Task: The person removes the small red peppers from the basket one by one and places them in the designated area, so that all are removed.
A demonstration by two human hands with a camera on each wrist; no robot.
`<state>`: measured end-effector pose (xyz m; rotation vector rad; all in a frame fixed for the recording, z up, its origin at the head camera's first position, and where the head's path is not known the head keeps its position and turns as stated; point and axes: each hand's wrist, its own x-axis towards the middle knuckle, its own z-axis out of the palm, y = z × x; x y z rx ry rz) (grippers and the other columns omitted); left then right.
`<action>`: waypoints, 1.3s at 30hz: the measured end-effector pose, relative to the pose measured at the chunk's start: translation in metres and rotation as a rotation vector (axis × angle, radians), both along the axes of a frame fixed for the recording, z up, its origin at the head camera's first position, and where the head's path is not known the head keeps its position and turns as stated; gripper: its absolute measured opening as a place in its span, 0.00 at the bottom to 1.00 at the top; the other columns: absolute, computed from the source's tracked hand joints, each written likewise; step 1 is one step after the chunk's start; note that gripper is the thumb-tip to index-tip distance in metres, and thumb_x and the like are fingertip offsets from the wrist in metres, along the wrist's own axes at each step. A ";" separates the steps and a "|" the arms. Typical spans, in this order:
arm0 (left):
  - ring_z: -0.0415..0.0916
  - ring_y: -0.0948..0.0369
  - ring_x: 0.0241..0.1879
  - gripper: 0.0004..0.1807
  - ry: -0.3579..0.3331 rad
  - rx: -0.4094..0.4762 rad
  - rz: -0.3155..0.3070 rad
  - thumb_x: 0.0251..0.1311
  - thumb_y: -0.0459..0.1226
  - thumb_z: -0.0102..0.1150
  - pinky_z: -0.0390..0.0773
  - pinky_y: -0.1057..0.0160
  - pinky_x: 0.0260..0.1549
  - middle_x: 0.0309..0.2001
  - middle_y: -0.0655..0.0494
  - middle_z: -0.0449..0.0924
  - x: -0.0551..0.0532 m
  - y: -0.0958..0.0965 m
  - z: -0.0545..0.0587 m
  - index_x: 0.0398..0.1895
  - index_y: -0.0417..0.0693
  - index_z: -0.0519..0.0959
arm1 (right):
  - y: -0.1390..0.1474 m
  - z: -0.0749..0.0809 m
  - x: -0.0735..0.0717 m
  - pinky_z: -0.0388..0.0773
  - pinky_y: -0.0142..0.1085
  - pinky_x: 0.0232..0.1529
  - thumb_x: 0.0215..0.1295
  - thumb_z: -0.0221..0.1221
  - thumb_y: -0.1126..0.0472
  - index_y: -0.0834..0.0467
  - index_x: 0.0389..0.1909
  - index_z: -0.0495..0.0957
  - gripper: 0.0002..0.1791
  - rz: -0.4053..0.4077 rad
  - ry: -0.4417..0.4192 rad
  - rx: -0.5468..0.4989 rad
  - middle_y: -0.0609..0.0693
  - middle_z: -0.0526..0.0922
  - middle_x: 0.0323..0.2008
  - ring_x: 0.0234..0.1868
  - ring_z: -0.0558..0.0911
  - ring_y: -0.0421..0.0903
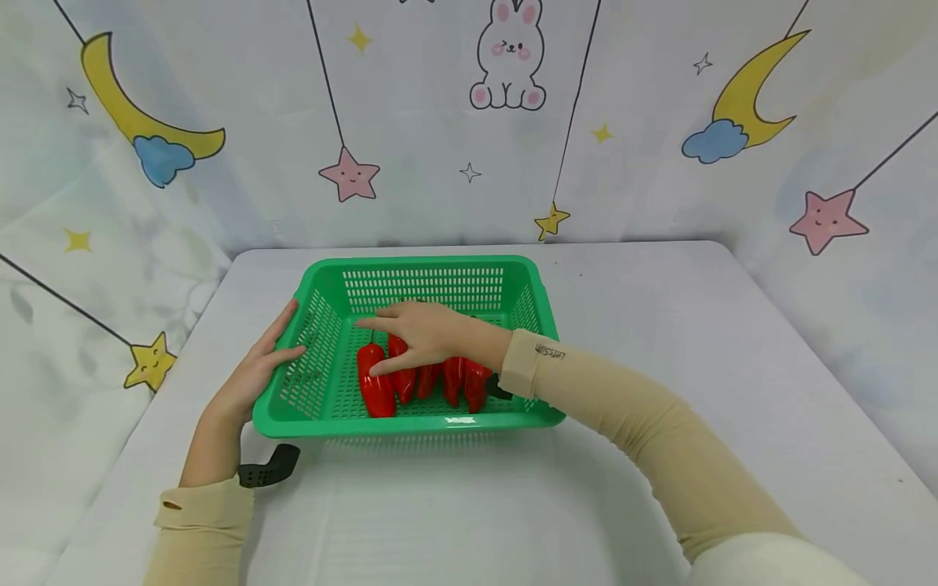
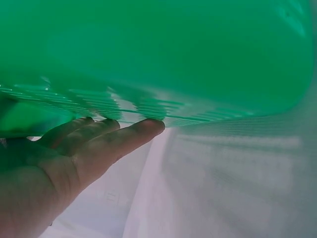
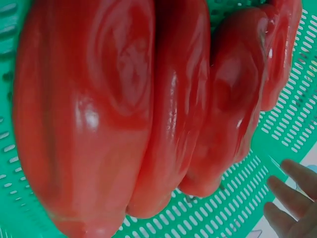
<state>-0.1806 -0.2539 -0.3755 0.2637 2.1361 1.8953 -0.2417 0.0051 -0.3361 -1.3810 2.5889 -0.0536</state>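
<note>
A green plastic basket [image 1: 322, 427] with slotted walls stands on the table. Inside it, several long red peppers [image 1: 376, 382] lie side by side in a row. My right hand [image 1: 425, 332] hovers over the peppers with its fingers spread, holding nothing; part of the row is hidden beneath it. In the right wrist view the glossy red peppers [image 3: 84, 119] fill much of the frame, and the right fingertips [image 3: 292, 198] show at the lower right. Along the basket's left side, my left hand [image 1: 252, 378] rests with straight fingers against the outer wall, below the rim in the left wrist view.
The white table [image 1: 659, 325] extends to the right of the basket and in front of it. A white cloth backdrop [image 1: 425, 98] printed with stars, moons and a rabbit rises behind the table and at its sides.
</note>
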 end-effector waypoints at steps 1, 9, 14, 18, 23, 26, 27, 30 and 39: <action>0.36 0.44 0.67 0.37 0.003 -0.001 0.001 0.69 0.36 0.41 0.72 0.70 0.40 0.71 0.58 0.22 0.000 0.000 0.000 0.71 0.70 0.34 | -0.001 -0.001 0.000 0.58 0.45 0.62 0.59 0.43 0.30 0.43 0.70 0.50 0.41 0.006 0.004 0.002 0.51 0.57 0.67 0.67 0.57 0.48; 0.31 0.47 0.68 0.38 0.006 0.011 0.010 0.68 0.35 0.41 0.70 0.73 0.42 0.71 0.60 0.21 0.001 0.000 -0.002 0.71 0.69 0.33 | -0.009 -0.011 0.000 0.60 0.44 0.61 0.59 0.44 0.30 0.44 0.70 0.50 0.41 0.025 -0.012 0.019 0.50 0.58 0.67 0.65 0.59 0.47; 0.32 0.47 0.67 0.39 0.007 0.009 0.015 0.68 0.35 0.41 0.70 0.73 0.42 0.71 0.59 0.21 0.001 0.001 -0.003 0.71 0.70 0.32 | -0.011 -0.016 0.000 0.63 0.43 0.59 0.59 0.43 0.29 0.44 0.70 0.50 0.41 0.033 -0.028 0.034 0.49 0.59 0.66 0.64 0.61 0.47; 0.32 0.48 0.67 0.39 -0.001 0.002 0.007 0.68 0.36 0.41 0.69 0.73 0.42 0.71 0.59 0.22 0.000 0.003 -0.002 0.71 0.70 0.32 | -0.010 -0.019 0.002 0.65 0.40 0.56 0.59 0.43 0.29 0.44 0.70 0.51 0.41 0.038 -0.034 0.038 0.48 0.63 0.64 0.61 0.64 0.45; 0.36 0.45 0.66 0.38 -0.010 -0.011 0.001 0.69 0.37 0.41 0.71 0.70 0.41 0.71 0.58 0.22 -0.001 0.003 -0.001 0.71 0.71 0.33 | -0.011 -0.022 0.002 0.69 0.38 0.52 0.59 0.44 0.30 0.44 0.70 0.53 0.40 0.038 -0.022 0.028 0.48 0.68 0.60 0.56 0.68 0.43; 0.39 0.44 0.66 0.38 -0.015 -0.014 0.002 0.69 0.37 0.41 0.72 0.69 0.40 0.71 0.57 0.22 -0.002 0.003 0.000 0.71 0.72 0.33 | -0.012 -0.023 0.002 0.70 0.37 0.50 0.59 0.43 0.30 0.44 0.70 0.53 0.41 0.038 -0.011 0.037 0.47 0.70 0.59 0.55 0.69 0.42; 0.39 0.44 0.66 0.38 -0.016 -0.014 0.002 0.69 0.37 0.41 0.72 0.69 0.40 0.71 0.57 0.23 -0.002 0.003 0.000 0.71 0.72 0.33 | -0.013 -0.023 0.002 0.70 0.37 0.50 0.58 0.43 0.29 0.44 0.70 0.53 0.41 0.038 -0.007 0.042 0.47 0.70 0.59 0.54 0.69 0.42; 0.38 0.44 0.66 0.37 -0.017 -0.010 -0.001 0.69 0.37 0.40 0.72 0.69 0.40 0.71 0.57 0.23 -0.003 0.004 0.000 0.71 0.72 0.33 | -0.014 -0.025 0.002 0.69 0.36 0.50 0.58 0.43 0.29 0.45 0.70 0.54 0.41 0.044 0.010 0.058 0.47 0.71 0.57 0.54 0.69 0.42; 0.36 0.43 0.66 0.37 -0.009 0.032 -0.006 0.69 0.37 0.41 0.72 0.71 0.41 0.71 0.56 0.22 -0.002 0.000 -0.003 0.71 0.72 0.34 | -0.025 -0.029 0.002 0.48 0.48 0.65 0.57 0.41 0.27 0.43 0.70 0.52 0.43 0.067 0.045 0.146 0.48 0.69 0.61 0.65 0.60 0.54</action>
